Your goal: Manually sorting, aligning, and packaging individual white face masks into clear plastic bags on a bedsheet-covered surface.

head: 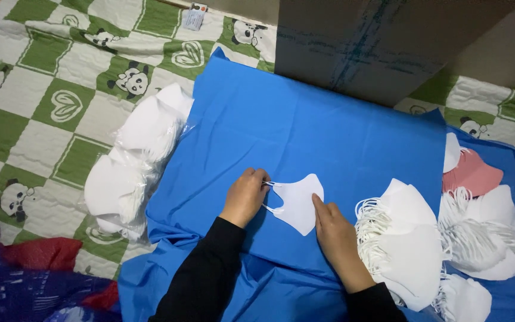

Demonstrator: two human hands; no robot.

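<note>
A clear plastic bag (127, 179) lies on the green-and-white panda quilt (43, 101), just off the left edge of the blue sheet (329, 137); it is stuffed with folded white masks, stacked in two bunches. A large cardboard box (377, 42) stands at the top of the view, its lower corner resting on the far edge of the sheet; its inside is not visible.

A single white mask (299, 203) lies flat near the middle of the blue sheet. The left hand (245, 195) comes in from below in a black sleeve, fingers curled, pinching the mask's ear loop at its left end. The right hand (336, 235), also in a black sleeve, lies flat-fingered with its fingertips pressing the mask's right lower edge; it grips nothing, only holds the mask down.

Just beside the right hand, on its right, sits a pile of loose white masks (406, 244) with their ear loops fanned out, and a second pile (490, 232) lies further right. A pink mask (472, 174) rests above that pile, near the sheet's right side. A red and dark blue plastic bag (37, 280) bunches at the lower left corner.

The widest bare stretch of blue sheet lies above the single mask, between it and the box; the right side is crowded.
</note>
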